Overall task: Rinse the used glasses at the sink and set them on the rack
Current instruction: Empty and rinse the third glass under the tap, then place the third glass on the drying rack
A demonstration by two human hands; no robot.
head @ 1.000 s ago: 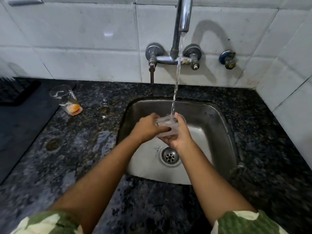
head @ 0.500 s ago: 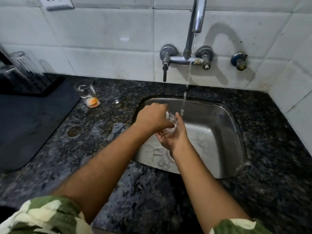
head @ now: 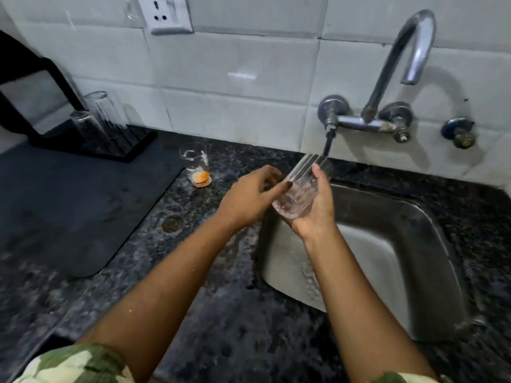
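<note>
My right hand grips a clear ribbed glass, tilted with its mouth pointing up and away, above the left rim of the steel sink. Just left of it is my left hand, fingers spread, one fingertip touching the glass's side. A used glass with an orange residue at its bottom stands upright on the counter left of my hands. At the back left, a black rack holds two clear glasses upside down.
The curved tap sticks out of the tiled wall above the sink; I see no stream under its spout. A dark mat covers the counter's left part. A wall socket sits above. Wet speckled granite surrounds the sink.
The glass has left the water stream and moved left and up, now tilted in my right hand. My left hand has loosened from it. The view has swung left, showing the rack.
</note>
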